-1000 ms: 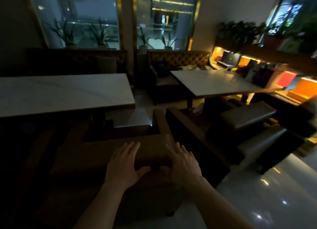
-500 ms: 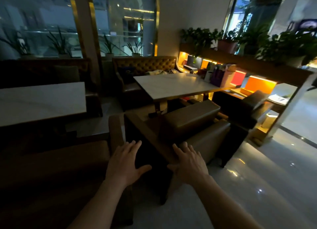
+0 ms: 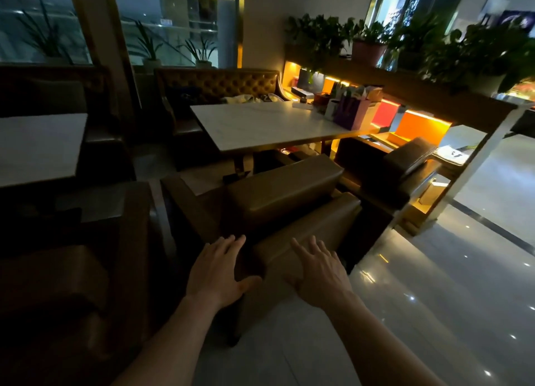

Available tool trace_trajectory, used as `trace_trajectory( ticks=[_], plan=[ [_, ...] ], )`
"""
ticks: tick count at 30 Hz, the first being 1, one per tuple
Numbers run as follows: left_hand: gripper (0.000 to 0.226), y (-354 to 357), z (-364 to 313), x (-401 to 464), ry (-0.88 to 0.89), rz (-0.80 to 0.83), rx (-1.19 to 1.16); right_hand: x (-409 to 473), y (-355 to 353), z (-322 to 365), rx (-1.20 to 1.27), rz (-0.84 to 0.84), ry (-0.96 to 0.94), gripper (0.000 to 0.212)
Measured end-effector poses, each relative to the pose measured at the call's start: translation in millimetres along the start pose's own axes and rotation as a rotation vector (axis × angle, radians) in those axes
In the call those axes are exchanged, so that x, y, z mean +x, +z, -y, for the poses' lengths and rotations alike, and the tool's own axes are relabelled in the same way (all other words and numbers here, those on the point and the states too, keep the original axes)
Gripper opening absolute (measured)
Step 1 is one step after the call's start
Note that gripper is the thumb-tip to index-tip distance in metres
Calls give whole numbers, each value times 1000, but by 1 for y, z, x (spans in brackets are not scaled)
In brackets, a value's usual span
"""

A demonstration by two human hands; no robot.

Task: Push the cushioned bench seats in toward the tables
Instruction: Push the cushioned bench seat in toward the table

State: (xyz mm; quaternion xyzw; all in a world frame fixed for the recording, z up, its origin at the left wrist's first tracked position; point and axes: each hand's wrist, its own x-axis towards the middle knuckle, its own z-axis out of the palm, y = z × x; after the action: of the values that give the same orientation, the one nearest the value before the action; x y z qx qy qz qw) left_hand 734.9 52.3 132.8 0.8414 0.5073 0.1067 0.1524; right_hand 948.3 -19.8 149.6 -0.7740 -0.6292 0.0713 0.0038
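Note:
A brown cushioned bench seat [image 3: 283, 194] stands in front of a white-topped table [image 3: 269, 125], its padded backrest [image 3: 312, 229] toward me. My left hand [image 3: 217, 269] and my right hand [image 3: 318, 267] are stretched out flat, fingers spread, at the near end of that backrest. Whether the palms touch it I cannot tell. A second brown bench seat [image 3: 72, 284] sits at the lower left, before another white table [image 3: 37, 145].
A tufted sofa [image 3: 220, 84] runs behind the table. Another dark seat [image 3: 399, 168] stands at the table's right. A lit shelf with bags and boxes [image 3: 385, 116] and potted plants [image 3: 370, 38] lines the right side. Glossy tiled floor [image 3: 434, 298] opens to the right.
My view and both hands have shifted right, from the back of the left bench seat to the backrest of the bench at the right-hand table. Both hands stay flat.

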Motion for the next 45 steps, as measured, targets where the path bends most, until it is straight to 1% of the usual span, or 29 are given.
trace_trajectory(
  ticks=[3,6,14,22,26,29,34,37,39,41,45],
  plan=[
    [98,35,-17,56,-32,22,-32,49,4,-39,-10,44,-7,92],
    [98,58,-32,92,-51,40,-42,84,5,-68,-3,79,-25,89],
    [100,96,-64,176,-92,88,-32,174,10,-143,34,137,-26,90],
    [103,167,-76,243,-275,120,-42,273,57,-216,28,244,-148,92],
    [103,201,-81,277,-375,128,-27,329,88,-252,-6,313,-239,97],
    [102,223,-83,302,-423,172,6,371,104,-272,-40,378,-287,103],
    [108,246,-87,329,-455,213,20,418,122,-290,-104,427,-358,120],
    [115,254,-86,340,-466,234,11,430,133,-288,-127,469,-409,125],
    [118,261,-83,345,-464,253,14,431,142,-283,-115,464,-425,121],
    [121,270,-80,347,-463,257,14,428,149,-279,-102,412,-419,114],
    [118,277,-75,342,-488,251,-23,423,152,-276,-125,346,-434,109]
  ],
)
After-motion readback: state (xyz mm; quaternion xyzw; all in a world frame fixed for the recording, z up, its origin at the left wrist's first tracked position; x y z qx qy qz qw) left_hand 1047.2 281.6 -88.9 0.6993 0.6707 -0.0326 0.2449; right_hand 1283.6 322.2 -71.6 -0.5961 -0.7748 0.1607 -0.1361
